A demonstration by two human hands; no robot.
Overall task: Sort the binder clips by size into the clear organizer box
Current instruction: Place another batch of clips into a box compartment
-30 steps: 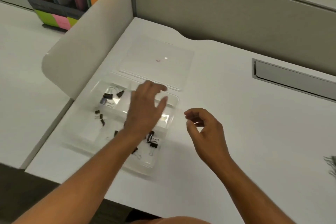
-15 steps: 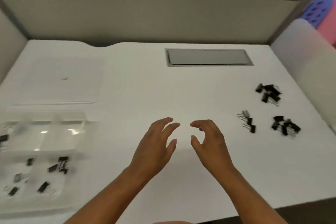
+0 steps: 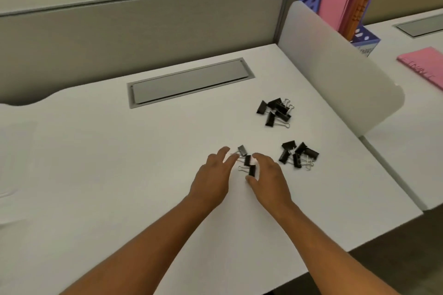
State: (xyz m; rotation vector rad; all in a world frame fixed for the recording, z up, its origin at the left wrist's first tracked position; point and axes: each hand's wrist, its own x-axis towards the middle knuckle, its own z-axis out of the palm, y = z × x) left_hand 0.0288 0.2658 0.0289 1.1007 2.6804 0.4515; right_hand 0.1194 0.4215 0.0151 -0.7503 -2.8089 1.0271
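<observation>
I see three clip groups on the white desk (image 3: 119, 175), placed here vs the grey cable hatch (image 3: 190, 81). Small binder clips (image 3: 247, 161) — 3 of them — lie below the hatch, between my two hands. Left hand (image 3: 213, 175) has fingers spread, tips at the wire handles, nothing held. Right hand (image 3: 268, 177) curls loosely beside them, thumb by the lowest clip — nothing clamped. Far pile (image 3: 274, 111), approx 5, sits right of the hatch; near pile (image 3: 297, 154), approx 6, lower right. Organizer box out of view.
</observation>
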